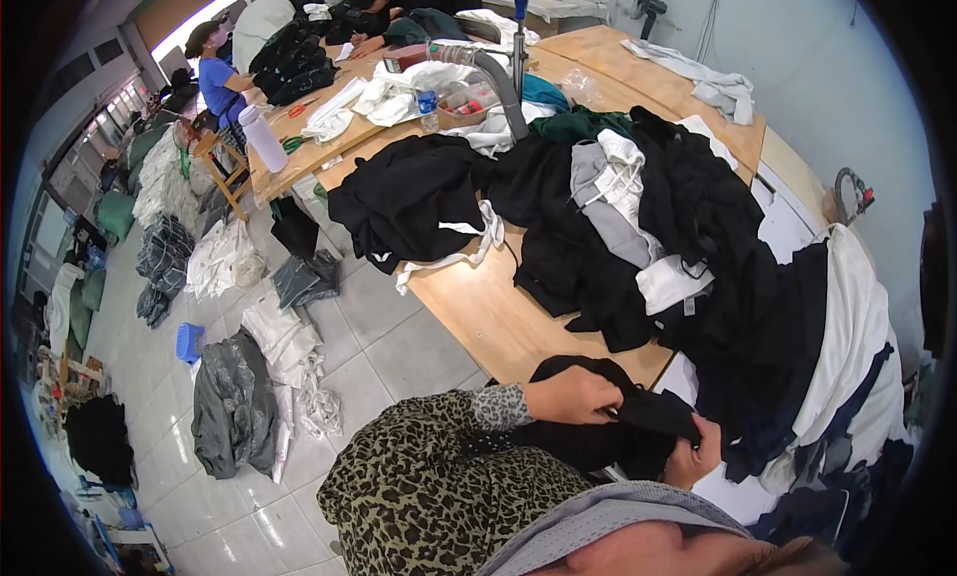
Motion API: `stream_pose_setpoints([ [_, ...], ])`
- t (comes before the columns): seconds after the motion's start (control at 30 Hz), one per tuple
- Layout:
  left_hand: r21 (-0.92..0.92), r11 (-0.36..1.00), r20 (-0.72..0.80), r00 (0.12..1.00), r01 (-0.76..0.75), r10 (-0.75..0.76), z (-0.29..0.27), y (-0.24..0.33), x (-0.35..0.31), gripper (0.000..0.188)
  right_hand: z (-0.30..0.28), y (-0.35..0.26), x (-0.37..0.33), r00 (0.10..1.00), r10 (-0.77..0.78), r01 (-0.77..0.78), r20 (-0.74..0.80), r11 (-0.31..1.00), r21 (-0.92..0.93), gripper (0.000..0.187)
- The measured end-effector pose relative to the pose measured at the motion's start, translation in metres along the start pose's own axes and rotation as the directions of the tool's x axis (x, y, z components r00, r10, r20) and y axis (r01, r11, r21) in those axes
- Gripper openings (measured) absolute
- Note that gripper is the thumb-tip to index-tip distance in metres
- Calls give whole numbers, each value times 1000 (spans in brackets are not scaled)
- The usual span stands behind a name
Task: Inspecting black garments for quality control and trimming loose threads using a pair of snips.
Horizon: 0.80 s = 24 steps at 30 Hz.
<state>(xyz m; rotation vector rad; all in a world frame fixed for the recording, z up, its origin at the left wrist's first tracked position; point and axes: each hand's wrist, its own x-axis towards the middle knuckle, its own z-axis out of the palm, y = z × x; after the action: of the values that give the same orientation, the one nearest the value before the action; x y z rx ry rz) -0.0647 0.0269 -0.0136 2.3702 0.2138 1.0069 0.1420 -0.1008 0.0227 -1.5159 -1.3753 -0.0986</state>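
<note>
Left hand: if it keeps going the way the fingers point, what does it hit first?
The left hand points to the person's right, fingers pinched on the black garment. Straight on it would meet more of that same black cloth, then probably the right hand holding it from below. Depth is unclear.

Black garment (638,422) in left hand (578,395) and right hand (695,454), beside wooden table (498,312).

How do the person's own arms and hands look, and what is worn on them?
The left arm wears a long, loose sleeve in a leopard print, olive with black spots, ending in a grey spotted cuff. The left hand is bare, with no glove. The right hand is bare too; its sleeve is hidden.
</note>
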Motion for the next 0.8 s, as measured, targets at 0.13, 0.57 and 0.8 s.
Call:
stream_pose_setpoints([
  [0.13,141,988,-27,998,57,-53,-10,-5,-3,29,-3,-15,5,995,-65,66,-75,998,8,23],
  [0.57,372,866,-461,876,334,-140,-71,-28,-6,36,56,-11,13,983,-156,161,92,986,-50,19],
  [0.8,546,733,-216,913,406,-345,25,-85,-106,28,84,89,-76,851,77,92,520,952,-292,20],
])
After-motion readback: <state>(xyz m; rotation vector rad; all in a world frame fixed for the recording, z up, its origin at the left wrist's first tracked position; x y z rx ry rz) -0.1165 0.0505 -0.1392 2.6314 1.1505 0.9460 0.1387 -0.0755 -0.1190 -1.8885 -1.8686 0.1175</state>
